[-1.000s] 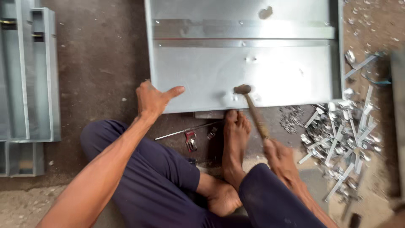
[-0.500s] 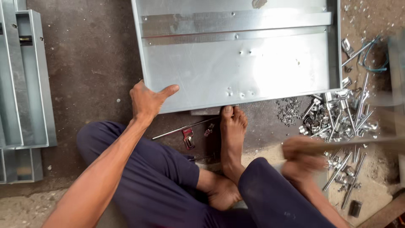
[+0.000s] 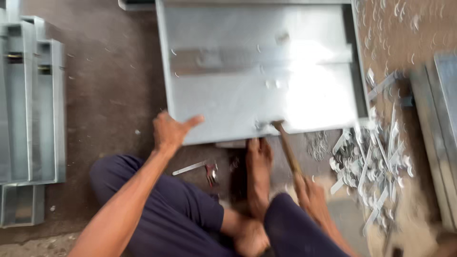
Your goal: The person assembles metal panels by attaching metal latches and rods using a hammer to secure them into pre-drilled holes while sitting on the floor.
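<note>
On the metal sheet's (image 3: 247, 100) edge, hammer (image 3: 285, 145) in right-hand grip (image 3: 312, 195).

Left hand (image 3: 169, 131) presses the metal panel (image 3: 247, 71) at its lower-left edge. Right hand (image 3: 312, 195) grips the hammer (image 3: 287, 145), head on the panel's lower edge, frame centre.

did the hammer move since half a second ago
Yes. The hammer was swung out to the right over the metal scraps; now its head is down on the sheet metal panel's near edge, gripped by the right hand.
</note>
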